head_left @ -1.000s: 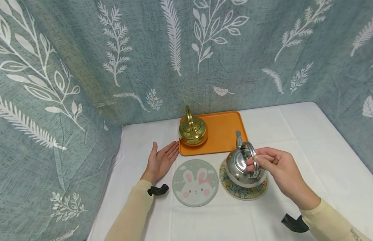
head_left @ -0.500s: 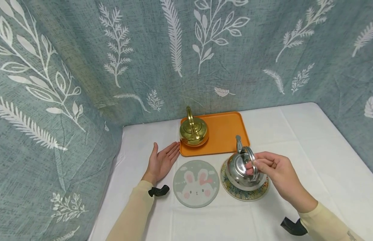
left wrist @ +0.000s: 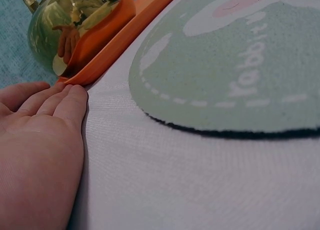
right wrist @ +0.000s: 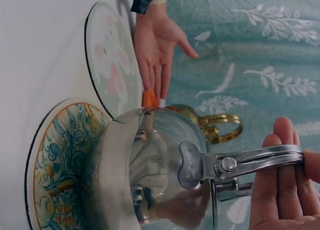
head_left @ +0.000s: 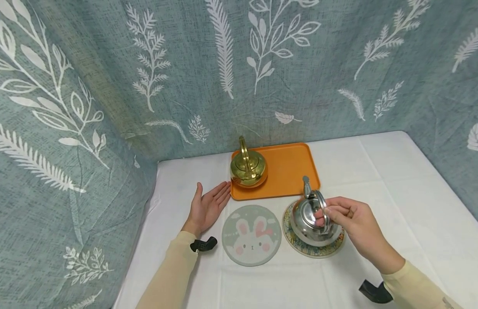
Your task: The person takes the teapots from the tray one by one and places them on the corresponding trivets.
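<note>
Leaf-print curtain (head_left: pixel 239 116) hangs left, back and right of white-covered worktop (head_left: pixel 378 184). Left hand (head_left: pixel 208 207): fingers straight, holding nothing, tips at corner of orange tray (head_left: pixel 289 167); brass kettle (head_left: pixel 255 171) on tray, rabbit mat (head_left: pixel 251 236) nearer. Steel kettle (head_left: pixel 312 227) over patterned mat (head_left: pixel 300 248), contact unclear; right hand (head_left: pixel 360 223) grips its handle.

Leaf-printed curtain (head_left: pixel 177 73) and white tablecloth (head_left: pixel 362 167).
The blue-green curtain hangs beyond and leftward of the left hand (head_left: pixel 207 209); the creased tablecloth spreads beneath and beyond the right hand (head_left: pixel 362 224).

Middle of the patterned mat (head_left: pixel 294 242) out of sight behind the silver kettle (head_left: pixel 306 229)
</note>
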A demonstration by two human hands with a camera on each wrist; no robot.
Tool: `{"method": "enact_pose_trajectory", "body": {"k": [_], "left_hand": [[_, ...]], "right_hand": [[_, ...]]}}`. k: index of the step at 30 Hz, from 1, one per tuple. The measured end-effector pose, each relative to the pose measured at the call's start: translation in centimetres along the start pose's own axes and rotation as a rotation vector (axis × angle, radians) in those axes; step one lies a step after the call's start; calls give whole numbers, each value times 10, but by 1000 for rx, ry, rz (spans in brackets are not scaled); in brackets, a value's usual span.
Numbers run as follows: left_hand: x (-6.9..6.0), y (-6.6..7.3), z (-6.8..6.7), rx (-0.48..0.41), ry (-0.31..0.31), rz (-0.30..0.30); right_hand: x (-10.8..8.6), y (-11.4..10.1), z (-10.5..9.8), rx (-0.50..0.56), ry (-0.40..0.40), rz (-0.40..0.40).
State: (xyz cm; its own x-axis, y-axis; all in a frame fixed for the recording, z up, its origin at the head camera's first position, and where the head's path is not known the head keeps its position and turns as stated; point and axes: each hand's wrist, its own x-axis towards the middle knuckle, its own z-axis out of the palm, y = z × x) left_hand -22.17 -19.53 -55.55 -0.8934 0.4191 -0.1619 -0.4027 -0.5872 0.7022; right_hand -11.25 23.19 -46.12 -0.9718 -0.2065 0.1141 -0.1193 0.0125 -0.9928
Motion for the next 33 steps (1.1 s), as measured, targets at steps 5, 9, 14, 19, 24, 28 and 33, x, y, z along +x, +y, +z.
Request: {"method": "enact_pose_trajectory", "body": {"k": [5,9,14,19,24,28,33], "left_hand": [[0,0,0,-10,-2,-2],[0,0,1,-10,-5,3],[0,0,1,-4,-7,4],[0,1,1,-5,-8,1],[-1,1,1,-5,-10,-1],[-3,0,0,1,-24,0],[-4,0,-1,6,-22,-5]], "right_hand": [[-1,1,1,1,3,6],[-2,2,1,-8,4,17],[-4,3,2,-19,7,23],[-6,5,3,-9,3,7],[-9,6,4,-8,2,-1],[-12,8,4,1,5,8],[-14,9,5,14,23,5]]}}
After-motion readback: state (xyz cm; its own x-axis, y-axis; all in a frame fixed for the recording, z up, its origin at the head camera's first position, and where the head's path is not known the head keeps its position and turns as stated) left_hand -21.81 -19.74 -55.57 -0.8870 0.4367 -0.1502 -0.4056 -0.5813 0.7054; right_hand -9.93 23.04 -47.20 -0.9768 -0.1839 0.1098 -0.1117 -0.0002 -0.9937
